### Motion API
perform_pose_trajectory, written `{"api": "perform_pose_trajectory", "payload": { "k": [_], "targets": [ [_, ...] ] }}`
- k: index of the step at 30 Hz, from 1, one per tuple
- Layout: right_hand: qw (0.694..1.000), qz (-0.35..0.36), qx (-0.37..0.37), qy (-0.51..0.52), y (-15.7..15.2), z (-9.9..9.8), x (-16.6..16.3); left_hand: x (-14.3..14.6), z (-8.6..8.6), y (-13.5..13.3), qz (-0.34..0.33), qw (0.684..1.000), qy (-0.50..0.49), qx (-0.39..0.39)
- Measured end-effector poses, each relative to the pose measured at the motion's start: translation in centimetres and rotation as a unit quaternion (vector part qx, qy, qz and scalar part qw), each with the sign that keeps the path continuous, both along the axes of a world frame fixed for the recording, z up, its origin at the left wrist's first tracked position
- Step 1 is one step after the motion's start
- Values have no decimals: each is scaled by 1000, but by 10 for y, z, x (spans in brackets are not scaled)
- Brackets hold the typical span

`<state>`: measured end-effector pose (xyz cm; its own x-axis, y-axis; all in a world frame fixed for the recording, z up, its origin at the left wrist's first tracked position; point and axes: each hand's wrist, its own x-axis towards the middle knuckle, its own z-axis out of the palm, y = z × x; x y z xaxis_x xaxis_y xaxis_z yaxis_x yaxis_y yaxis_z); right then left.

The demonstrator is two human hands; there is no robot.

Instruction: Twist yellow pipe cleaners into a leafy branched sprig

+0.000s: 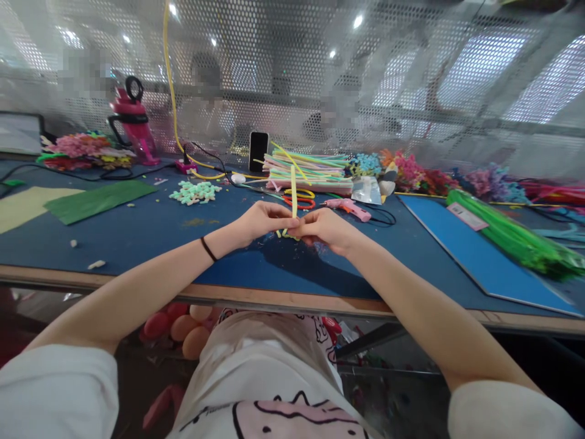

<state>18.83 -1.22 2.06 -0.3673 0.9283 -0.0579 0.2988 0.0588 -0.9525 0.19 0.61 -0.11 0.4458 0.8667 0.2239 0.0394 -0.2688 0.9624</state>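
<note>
A wide surface (137, 235) covered in dark blue, its near edge bare wood, carries the clutter. Far left lie a pale yellow sheet (22, 207) and a green sheet (98, 200), touching. Behind them stands a pink bottle (132, 122) beside a heap of coloured flowers (80, 151). Far centre — a stack of pastel pipe cleaners (311, 171), a black phone (258, 150) upright, a pink glue gun (350, 209). On the right a brighter blue mat (461, 256) holds a bundle of green pipe cleaners (516, 241).

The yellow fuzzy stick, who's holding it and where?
Both hands hold the yellow pipe cleaner. The left hand and right hand pinch it together at its lower end, and the rest stands upright above the fingers.
</note>
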Motion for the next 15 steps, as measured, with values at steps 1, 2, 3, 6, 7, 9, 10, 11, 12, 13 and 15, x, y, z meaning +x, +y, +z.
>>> {"api": "perform_pose_trajectory", "payload": {
  "k": [1, 2, 3, 6, 7, 9, 10, 11, 12, 13, 15],
  "targets": [
    [1000, 4, -6, -3, -2, 1, -1, 0, 1, -1, -8, 1000, -9, -14],
    [1000, 6, -13, -5, -3, 2, -1, 0, 2, -2, -14, 999, -17, -34],
    [1000, 11, -23, -6, -5, 2, -1, 0, 2, -3, -18, 998, -24, -56],
    [997, 38, -66, -7, -6, 4, 0, 1, 3, -3, -22, 993, -54, -107],
    [996, 47, -79, -6, -6, 4, 0, 1, 2, -3, -21, 991, -64, -115],
    [993, 59, -98, -7, -6, 4, 1, 1, 1, -1, -21, 989, -81, -122],
    [993, 64, -103, -8, -6, 4, 1, 0, 1, 0, -21, 988, -90, -123],
    [992, 68, -107, -11, -6, 3, 1, 0, 1, 1, -21, 987, -99, -125],
    [991, 72, -109, -15, -6, 3, 1, -1, 1, 1, -20, 986, -106, -125],
    [991, 77, -110, -18, -6, 2, 1, -2, 1, 2, -21, 986, -109, -126],
    [991, 79, -108, -21, -6, 0, 1, -3, 2, 3, -23, 986, -105, -125]
  ]
}}
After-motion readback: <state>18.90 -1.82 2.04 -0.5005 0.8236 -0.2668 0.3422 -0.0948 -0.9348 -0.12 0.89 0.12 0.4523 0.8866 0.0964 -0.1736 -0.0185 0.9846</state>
